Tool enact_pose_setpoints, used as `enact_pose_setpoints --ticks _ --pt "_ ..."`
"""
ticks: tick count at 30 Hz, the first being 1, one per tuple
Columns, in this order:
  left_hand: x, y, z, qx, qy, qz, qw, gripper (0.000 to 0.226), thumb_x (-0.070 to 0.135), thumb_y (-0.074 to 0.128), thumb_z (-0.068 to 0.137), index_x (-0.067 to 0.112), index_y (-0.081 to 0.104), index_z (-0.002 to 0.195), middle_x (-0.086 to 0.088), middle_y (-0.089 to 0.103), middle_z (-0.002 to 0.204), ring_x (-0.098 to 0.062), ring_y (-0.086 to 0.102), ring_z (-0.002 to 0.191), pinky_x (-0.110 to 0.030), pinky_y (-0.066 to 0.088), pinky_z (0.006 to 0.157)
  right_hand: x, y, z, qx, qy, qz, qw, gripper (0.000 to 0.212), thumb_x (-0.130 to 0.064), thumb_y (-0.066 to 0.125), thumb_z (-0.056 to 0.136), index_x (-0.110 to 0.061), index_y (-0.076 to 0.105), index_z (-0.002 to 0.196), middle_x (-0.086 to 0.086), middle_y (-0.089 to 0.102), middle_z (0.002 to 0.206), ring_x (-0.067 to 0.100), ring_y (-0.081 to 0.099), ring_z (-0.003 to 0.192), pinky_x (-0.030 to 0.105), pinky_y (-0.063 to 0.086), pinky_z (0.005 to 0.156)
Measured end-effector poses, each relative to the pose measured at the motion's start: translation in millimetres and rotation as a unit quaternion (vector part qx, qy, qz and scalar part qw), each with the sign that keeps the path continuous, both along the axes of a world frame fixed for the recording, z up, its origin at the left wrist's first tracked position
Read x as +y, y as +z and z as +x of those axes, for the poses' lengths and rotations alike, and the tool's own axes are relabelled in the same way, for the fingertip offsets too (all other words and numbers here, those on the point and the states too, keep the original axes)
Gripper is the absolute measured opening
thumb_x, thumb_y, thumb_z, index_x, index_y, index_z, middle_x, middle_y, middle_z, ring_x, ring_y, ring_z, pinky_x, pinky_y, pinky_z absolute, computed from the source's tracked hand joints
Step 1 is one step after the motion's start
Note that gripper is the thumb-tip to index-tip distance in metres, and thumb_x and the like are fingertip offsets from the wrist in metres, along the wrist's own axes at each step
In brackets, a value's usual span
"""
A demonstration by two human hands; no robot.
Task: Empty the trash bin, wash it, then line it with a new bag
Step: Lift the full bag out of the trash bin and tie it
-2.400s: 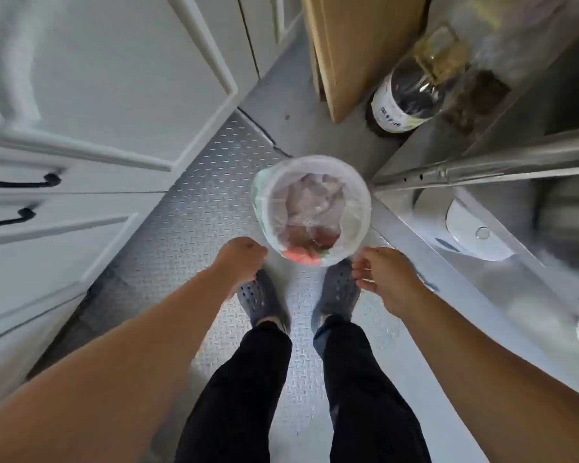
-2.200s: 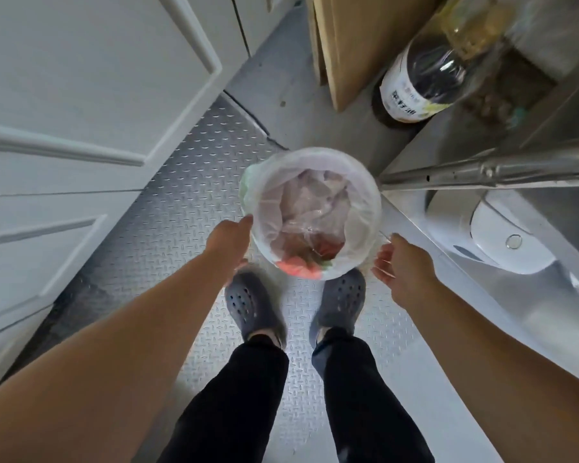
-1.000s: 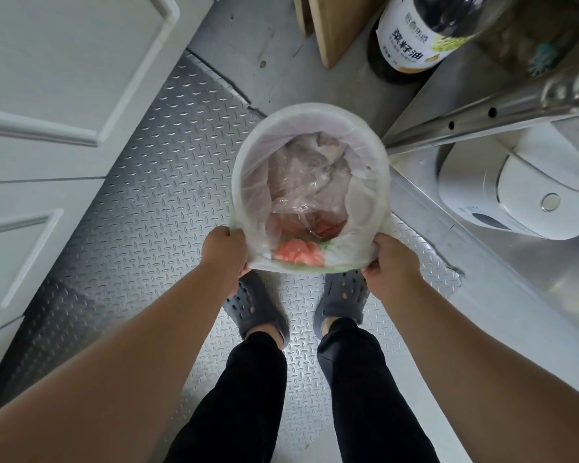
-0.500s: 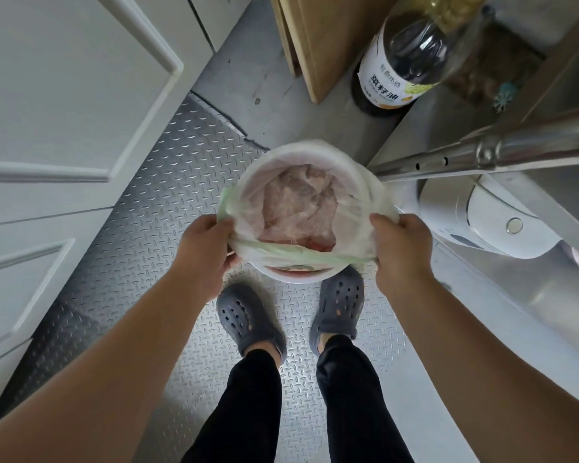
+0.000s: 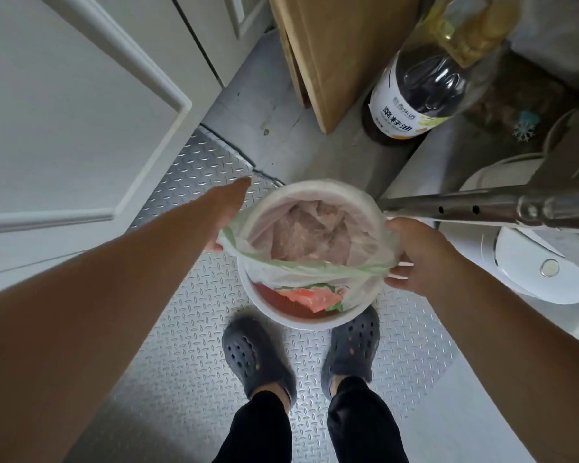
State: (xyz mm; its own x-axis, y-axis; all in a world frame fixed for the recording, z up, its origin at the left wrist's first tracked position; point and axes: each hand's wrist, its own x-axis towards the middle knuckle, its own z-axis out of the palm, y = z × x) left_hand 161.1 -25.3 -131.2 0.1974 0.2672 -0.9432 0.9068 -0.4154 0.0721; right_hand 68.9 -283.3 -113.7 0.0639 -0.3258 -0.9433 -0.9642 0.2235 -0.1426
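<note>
The bag (image 5: 315,272) is now pulled off the near rim of the bin (image 5: 301,320), which stands on the floor (image 5: 188,372) in front of the shoes (image 5: 254,355); before, it still covered that rim. The right hand (image 5: 415,259) grips the bag edge. The left hand (image 5: 228,212) has moved to the far left side; its fingers are hidden behind the bag, so its grip I cannot tell.

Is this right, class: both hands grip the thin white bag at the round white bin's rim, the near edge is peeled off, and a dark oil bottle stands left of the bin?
Not quite. In the head view the dark oil bottle stands beyond the round white bin, towards the right, not left. The rest holds: the left hand and right hand grip the thin white bag.
</note>
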Motion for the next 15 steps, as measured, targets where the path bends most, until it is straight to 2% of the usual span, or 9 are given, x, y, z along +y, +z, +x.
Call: enact_pose_setpoints --ticks 2,4,7,10,12,13,15 --pt "0.3 -10.8 -6.6 0.055 -0.018 -0.004 0.998 0.06 0.065 0.046 0.092 0.018 0.052 0.129 -0.011 0.06 0.135 -0.034 0.058 0.117 -0.054 0.042 0.106 0.2 -11.1 -0.6 0.026 -0.019 0.004 0.999 0.014 -0.027 0.063 0.08 -0.021 0.065 0.092 0.009 0.07 0.098 0.031 0.069 0.088 0.037 0.053 0.064" --pt "4.8 -19.9 -15.7 0.112 -0.038 -0.017 0.993 0.05 0.057 0.054 0.087 0.012 0.06 0.108 -0.009 0.068 0.117 -0.032 0.063 0.104 -0.051 0.046 0.104 0.7 -20.8 -5.0 0.044 -0.044 0.008 0.998 0.019 -0.027 0.061 0.078 -0.019 0.065 0.094 0.008 0.071 0.099 0.031 0.068 0.09 0.038 0.053 0.067" --pt "14.4 -33.4 -24.7 0.148 -0.01 -0.034 0.988 0.033 0.043 0.063 0.08 0.013 0.064 0.095 -0.005 0.072 0.094 -0.026 0.066 0.084 -0.041 0.054 0.087 1.8 -31.5 -14.0 0.054 -0.064 0.011 0.996 0.019 -0.026 0.06 0.079 -0.019 0.066 0.096 0.007 0.07 0.099 0.028 0.066 0.09 0.037 0.051 0.064" --pt "19.2 -42.6 -27.0 0.123 0.053 -0.057 0.989 0.018 0.026 0.066 0.083 0.013 0.066 0.096 -0.005 0.073 0.091 -0.024 0.067 0.078 -0.032 0.054 0.074 1.2 -38.1 -14.4 0.028 -0.068 -0.007 0.997 0.018 -0.021 0.064 0.08 -0.018 0.069 0.097 0.007 0.07 0.098 0.028 0.066 0.087 0.039 0.056 0.07" --pt "18.4 -43.1 -26.4 0.092 0.058 -0.077 0.991 0.01 0.016 0.067 0.088 0.008 0.069 0.094 -0.008 0.078 0.092 -0.024 0.071 0.083 -0.035 0.057 0.083 0.0 -41.4 -12.5 0.004 -0.068 -0.049 0.996 0.022 -0.02 0.068 0.082 -0.014 0.067 0.103 0.009 0.067 0.101 0.029 0.064 0.09 0.042 0.057 0.083" --pt "16.6 -41.9 -25.4 0.068 0.051 -0.077 0.993 0.007 0.014 0.069 0.089 0.007 0.07 0.091 -0.009 0.079 0.091 -0.024 0.072 0.081 -0.037 0.058 0.086 -0.1 -40.8 -11.7 -0.006 -0.068 -0.083 0.994 0.02 -0.02 0.07 0.081 -0.012 0.064 0.099 0.01 0.065 0.101 0.029 0.062 0.091 0.041 0.055 0.086" --pt "13.7 -41.3 -21.4 -0.02 0.044 -0.043 0.998 0.01 0.014 0.07 0.088 0.007 0.071 0.095 -0.013 0.077 0.094 -0.024 0.071 0.082 -0.039 0.057 0.085 0.6 -38.1 -10.8 -0.04 -0.042 -0.148 0.987 0.014 -0.018 0.07 0.079 -0.013 0.057 0.08 0.01 0.059 0.09 0.028 0.057 0.082 0.034 0.051 0.075"
